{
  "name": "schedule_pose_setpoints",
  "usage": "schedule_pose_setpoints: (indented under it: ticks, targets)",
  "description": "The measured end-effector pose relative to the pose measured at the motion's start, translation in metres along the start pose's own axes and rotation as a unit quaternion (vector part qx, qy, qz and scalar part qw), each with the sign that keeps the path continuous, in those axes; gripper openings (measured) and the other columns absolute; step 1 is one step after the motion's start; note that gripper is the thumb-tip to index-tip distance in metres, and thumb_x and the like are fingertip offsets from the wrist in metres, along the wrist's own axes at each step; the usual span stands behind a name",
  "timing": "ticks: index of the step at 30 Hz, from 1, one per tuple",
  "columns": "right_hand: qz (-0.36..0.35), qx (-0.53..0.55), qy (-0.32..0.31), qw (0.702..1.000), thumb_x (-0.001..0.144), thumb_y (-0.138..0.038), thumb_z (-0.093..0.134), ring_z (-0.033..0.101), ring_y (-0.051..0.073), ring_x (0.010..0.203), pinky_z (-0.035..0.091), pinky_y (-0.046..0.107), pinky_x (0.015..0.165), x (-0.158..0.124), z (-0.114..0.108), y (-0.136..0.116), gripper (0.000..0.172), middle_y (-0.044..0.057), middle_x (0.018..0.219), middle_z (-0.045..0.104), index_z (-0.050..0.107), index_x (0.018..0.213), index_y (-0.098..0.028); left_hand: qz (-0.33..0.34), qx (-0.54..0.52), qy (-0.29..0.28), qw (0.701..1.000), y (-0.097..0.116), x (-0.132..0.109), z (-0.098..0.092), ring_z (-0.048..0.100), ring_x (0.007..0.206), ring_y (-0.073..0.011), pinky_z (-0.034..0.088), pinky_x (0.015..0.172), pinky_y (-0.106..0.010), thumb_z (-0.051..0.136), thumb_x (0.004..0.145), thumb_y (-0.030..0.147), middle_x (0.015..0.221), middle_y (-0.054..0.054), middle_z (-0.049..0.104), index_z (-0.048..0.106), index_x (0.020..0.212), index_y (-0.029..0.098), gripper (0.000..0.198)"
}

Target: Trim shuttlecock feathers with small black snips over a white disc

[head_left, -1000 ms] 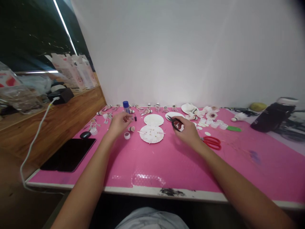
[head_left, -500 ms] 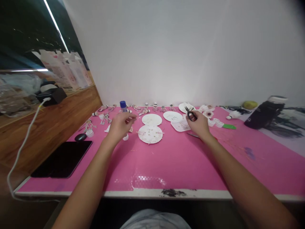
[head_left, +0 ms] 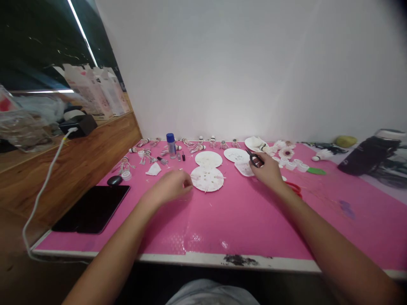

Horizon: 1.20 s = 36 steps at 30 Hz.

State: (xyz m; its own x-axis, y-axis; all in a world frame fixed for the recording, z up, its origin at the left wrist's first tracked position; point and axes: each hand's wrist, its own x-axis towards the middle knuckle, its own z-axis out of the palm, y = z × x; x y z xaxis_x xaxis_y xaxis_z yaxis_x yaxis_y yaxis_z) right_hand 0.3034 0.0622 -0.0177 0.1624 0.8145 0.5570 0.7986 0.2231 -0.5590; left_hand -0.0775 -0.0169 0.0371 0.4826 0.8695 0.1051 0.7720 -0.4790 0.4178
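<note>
Step in hand, judged from layout: small close work at the near plate (head_left: 213, 185), a white disc with tiny bits on it and thin pieces sticking out at its rim. It lies flat mid-worktop (head_left: 229, 224), overlapping or touching the far plate (head_left: 203, 163) behind; cannot tell which.

Left hand (head_left: 173, 186): just beside the near plate's left edge, palm turned down, fingers curled, thumb and forefinger narrowly spaced. Cannot tell whether anything is pinched between them, or whether the fingertips touch the plate.

Right hand (head_left: 269, 170): holds small black pliers (head_left: 255, 159), tips pointing up and leftward, away from the near plate. Whether the tips are parted is too small to read. White tray (head_left: 242, 168) just beside this hand; red scissors (head_left: 296, 189) partly hidden by the right forearm (head_left: 321, 224).

Pose: both forearms come in from the lower corners, slanting inward; left forearm (head_left: 124, 241) nearer the plate, right hand well apart from it.

Next move, as a judgement: calls for a light fingertip touch at the plate's left edge, pliers kept clear, loose bits undisturbed.
</note>
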Motion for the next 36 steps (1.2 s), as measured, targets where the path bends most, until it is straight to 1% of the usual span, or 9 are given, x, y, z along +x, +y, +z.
schedule_pose_setpoints:
  ticks: [4,10,14,18,21,24,27,31,36]
  targets:
    - [-0.013,0.006,-0.015,1.000,0.076,-0.023,0.069,0.070,0.024,0.079,0.053,0.035,0.072,-0.004,0.002,-0.005,0.041,0.008,0.098,0.079,0.074,0.117,-0.021,-0.001,0.124,-0.055,0.991,0.007,-0.004,0.015,0.061,0.060,-0.0196,0.036,0.059,-0.031,0.055,0.080,0.015,0.070,-0.009,0.073,0.075,0.068,0.019,0.023]
    - [-0.009,0.024,-0.035,0.999,0.078,-0.024,0.068,0.070,0.023,0.080,0.055,0.035,0.074,-0.009,0.004,-0.012,0.039,0.008,0.103,0.078,0.074,0.116,-0.022,-0.003,0.222,-0.072,0.972,0.015,0.004,0.020,0.071,0.076,-0.0288,0.044,0.065,-0.034,0.055,0.083,0.016,0.085,-0.019,0.075,0.077,0.081,0.012,0.023]
    - [0.004,0.025,-0.036,0.999,0.077,-0.024,0.068,0.070,0.023,0.082,0.054,0.034,0.073,-0.011,0.003,-0.014,0.042,0.008,0.105,0.078,0.073,0.118,-0.021,-0.009,0.256,-0.122,0.959,0.028,0.012,0.014,0.074,0.084,-0.0330,0.051,0.072,-0.037,0.053,0.086,0.012,0.094,-0.022,0.076,0.078,0.093,0.009,0.027]
    - [0.000,0.026,-0.035,0.999,0.078,-0.025,0.068,0.069,0.022,0.080,0.053,0.033,0.072,-0.013,0.002,-0.015,0.041,0.007,0.101,0.078,0.073,0.119,-0.023,0.005,0.256,-0.147,0.955,0.033,0.019,0.013,0.075,0.089,-0.0333,0.053,0.075,-0.037,0.056,0.084,0.010,0.095,-0.022,0.077,0.079,0.095,0.008,0.025]
    - [0.000,0.003,-0.051,0.999,0.079,-0.027,0.067,0.068,0.022,0.074,0.051,0.033,0.068,-0.014,0.002,-0.017,0.040,0.006,0.091,0.078,0.073,0.118,-0.022,0.006,0.239,-0.152,0.959,0.028,0.023,0.018,0.075,0.087,-0.0338,0.054,0.075,-0.037,0.059,0.079,0.009,0.091,-0.022,0.076,0.080,0.094,0.009,0.026]
    - [0.003,-0.011,-0.049,0.999,0.080,-0.029,0.067,0.067,0.023,0.073,0.050,0.033,0.065,-0.015,0.004,-0.019,0.039,0.007,0.090,0.078,0.074,0.118,-0.022,0.007,0.221,-0.131,0.966,0.023,0.024,0.023,0.074,0.085,-0.0361,0.054,0.075,-0.040,0.059,0.074,0.008,0.090,-0.025,0.076,0.081,0.092,0.008,0.028]
    - [-0.006,-0.003,-0.048,0.999,0.081,-0.031,0.066,0.067,0.023,0.071,0.049,0.033,0.063,-0.016,0.004,-0.022,0.039,0.007,0.088,0.078,0.074,0.118,-0.022,0.010,0.212,-0.119,0.970,0.023,0.023,0.021,0.072,0.078,-0.0339,0.051,0.069,-0.038,0.060,0.073,0.011,0.083,-0.022,0.075,0.079,0.085,0.010,0.022]
    - [-0.012,0.005,-0.048,0.999,0.082,-0.031,0.065,0.065,0.022,0.069,0.048,0.033,0.062,-0.017,0.003,-0.026,0.038,0.007,0.085,0.077,0.074,0.117,-0.021,-0.015,0.188,-0.109,0.976,0.023,0.021,0.015,0.067,0.065,-0.0265,0.042,0.060,-0.032,0.064,0.069,0.012,0.069,-0.014,0.069,0.073,0.070,0.014,0.009]
    - [-0.013,0.015,-0.059,0.998,0.080,-0.028,0.065,0.067,0.022,0.073,0.049,0.033,0.065,-0.019,0.003,-0.031,0.036,0.005,0.091,0.077,0.074,0.116,-0.024,0.010,0.137,-0.100,0.985,0.007,0.017,0.018,0.055,0.053,-0.0195,0.032,0.054,-0.031,0.064,0.069,0.012,0.060,-0.009,0.063,0.069,0.064,0.017,0.009]
